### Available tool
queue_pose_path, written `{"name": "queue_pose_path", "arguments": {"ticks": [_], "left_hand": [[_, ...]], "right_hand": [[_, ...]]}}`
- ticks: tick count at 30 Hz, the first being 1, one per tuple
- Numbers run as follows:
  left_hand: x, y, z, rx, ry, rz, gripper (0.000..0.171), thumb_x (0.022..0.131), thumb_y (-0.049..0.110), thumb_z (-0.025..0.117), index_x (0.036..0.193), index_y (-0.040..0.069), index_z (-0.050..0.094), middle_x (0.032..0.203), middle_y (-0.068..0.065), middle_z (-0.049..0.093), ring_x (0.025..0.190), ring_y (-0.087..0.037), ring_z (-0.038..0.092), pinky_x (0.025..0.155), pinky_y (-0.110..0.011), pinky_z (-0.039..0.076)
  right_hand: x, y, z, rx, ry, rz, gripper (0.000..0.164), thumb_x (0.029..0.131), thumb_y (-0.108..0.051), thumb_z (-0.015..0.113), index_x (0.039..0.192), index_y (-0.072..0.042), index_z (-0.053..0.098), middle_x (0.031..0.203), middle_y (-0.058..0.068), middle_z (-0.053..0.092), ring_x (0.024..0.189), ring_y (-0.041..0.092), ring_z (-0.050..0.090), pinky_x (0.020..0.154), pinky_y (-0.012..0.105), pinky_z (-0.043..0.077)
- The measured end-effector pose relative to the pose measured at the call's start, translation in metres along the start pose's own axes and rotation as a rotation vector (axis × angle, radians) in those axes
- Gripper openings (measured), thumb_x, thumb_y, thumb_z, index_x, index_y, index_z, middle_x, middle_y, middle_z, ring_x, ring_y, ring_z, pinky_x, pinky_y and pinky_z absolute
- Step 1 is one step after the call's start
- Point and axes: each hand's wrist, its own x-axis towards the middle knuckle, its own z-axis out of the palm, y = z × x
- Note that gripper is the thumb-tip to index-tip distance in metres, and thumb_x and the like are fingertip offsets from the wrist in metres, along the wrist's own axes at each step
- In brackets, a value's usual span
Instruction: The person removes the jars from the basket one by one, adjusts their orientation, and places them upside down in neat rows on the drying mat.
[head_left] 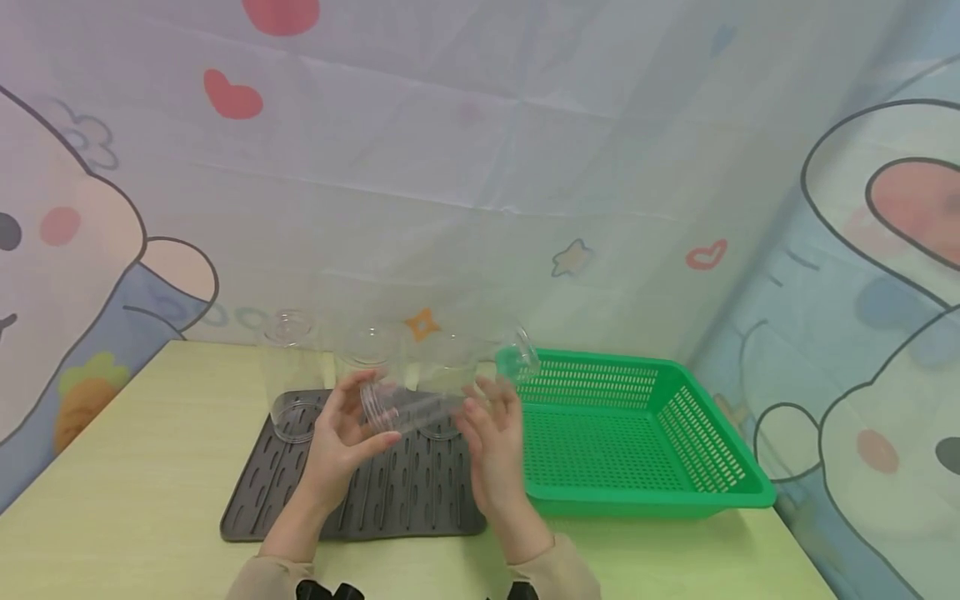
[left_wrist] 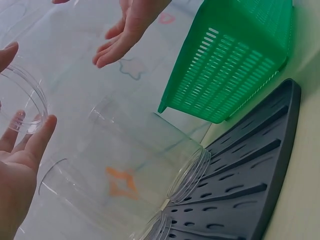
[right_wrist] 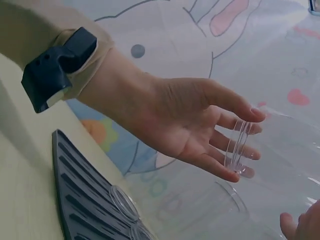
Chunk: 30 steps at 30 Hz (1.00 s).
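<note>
A clear cylindrical jar (head_left: 382, 410) is tilted in the air above the mat, its ridged end at the lower left and its other end towards the green basket. My left hand (head_left: 337, 442) grips the ridged end between thumb and fingers, also visible in the right wrist view, where the ridged rim (right_wrist: 240, 147) lies inside the curled fingers. My right hand (head_left: 495, 442) is beside the jar's far part with its fingers extended. In the left wrist view, that right hand (left_wrist: 130, 32) shows nothing in its grasp. The jar's transparent walls are hard to trace.
Three similar clear jars, among them the left one (head_left: 292, 379), stand with ridged ends down on a dark grey slotted mat (head_left: 352, 508). Right of it sits a green perforated basket (head_left: 607, 500). A patterned cloth (head_left: 480, 167) hangs behind the pale table (head_left: 135, 467).
</note>
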Motion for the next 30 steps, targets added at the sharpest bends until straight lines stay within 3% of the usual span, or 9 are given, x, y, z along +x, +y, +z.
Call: {"name": "queue_pose_path", "arguments": {"ticks": [4, 11, 17, 21, 25, 28, 30], "left_hand": [[-0.001, -0.001, -0.002, -0.019, -0.049, 0.013, 0.07, 0.08, -0.019, 0.063, 0.141, 0.007, 0.041, 0.143, 0.003, 0.048, 0.128, -0.009, 0.051, 0.099, -0.029, 0.052], [-0.002, -0.001, -0.006, -0.038, -0.13, -0.008, 0.069, 0.084, -0.014, 0.063, 0.143, 0.012, 0.039, 0.145, 0.005, 0.044, 0.134, -0.007, 0.043, 0.1, -0.025, 0.051], [-0.002, 0.001, -0.011, 0.081, -0.123, -0.111, 0.071, 0.085, -0.009, 0.066, 0.146, 0.009, 0.036, 0.147, 0.012, 0.043, 0.133, -0.005, 0.046, 0.099, -0.02, 0.049], [-0.002, 0.005, -0.014, 0.194, -0.108, -0.182, 0.074, 0.084, -0.005, 0.07, 0.148, 0.009, 0.036, 0.148, 0.012, 0.042, 0.136, -0.005, 0.042, 0.105, -0.017, 0.043], [-0.001, 0.011, -0.017, 0.327, -0.107, -0.243, 0.074, 0.084, 0.002, 0.074, 0.148, 0.011, 0.038, 0.152, 0.003, 0.04, 0.145, -0.014, 0.031, 0.118, -0.039, 0.032], [-0.001, 0.016, -0.02, 0.369, -0.122, -0.26, 0.072, 0.085, 0.004, 0.073, 0.148, 0.012, 0.039, 0.154, -0.002, 0.039, 0.147, -0.017, 0.029, 0.119, -0.055, 0.022], [-0.001, 0.018, -0.023, 0.365, -0.127, -0.252, 0.068, 0.087, 0.003, 0.07, 0.148, 0.011, 0.041, 0.152, 0.001, 0.043, 0.144, -0.012, 0.035, 0.12, -0.046, 0.027]], "right_hand": [[0.001, 0.003, -0.001, 0.053, -0.084, 0.021, 0.071, 0.094, -0.014, 0.058, 0.153, -0.006, 0.019, 0.153, 0.024, 0.028, 0.134, 0.026, 0.047, 0.101, 0.035, 0.051], [0.0, 0.006, -0.003, 0.124, -0.134, -0.043, 0.073, 0.092, -0.013, 0.06, 0.152, -0.005, 0.02, 0.149, 0.015, 0.038, 0.13, 0.022, 0.05, 0.101, 0.038, 0.051], [0.0, 0.006, -0.003, 0.139, -0.122, -0.051, 0.073, 0.09, -0.011, 0.063, 0.15, -0.003, 0.022, 0.144, 0.012, 0.043, 0.127, 0.022, 0.052, 0.098, 0.039, 0.053], [0.0, 0.006, -0.002, 0.131, -0.107, -0.053, 0.073, 0.088, -0.008, 0.062, 0.149, -0.002, 0.024, 0.141, 0.009, 0.047, 0.126, 0.023, 0.053, 0.097, 0.038, 0.054], [0.0, 0.005, -0.002, 0.125, -0.101, -0.066, 0.071, 0.085, -0.002, 0.061, 0.147, -0.002, 0.027, 0.138, 0.008, 0.048, 0.127, 0.026, 0.053, 0.096, 0.037, 0.055], [0.0, 0.004, -0.003, 0.106, -0.102, -0.071, 0.069, 0.085, 0.0, 0.061, 0.146, -0.003, 0.03, 0.139, 0.009, 0.048, 0.126, 0.025, 0.053, 0.095, 0.036, 0.055], [0.0, 0.003, -0.003, 0.081, -0.108, -0.075, 0.068, 0.084, 0.0, 0.062, 0.144, -0.003, 0.031, 0.14, 0.012, 0.047, 0.126, 0.025, 0.053, 0.096, 0.036, 0.055]]}}
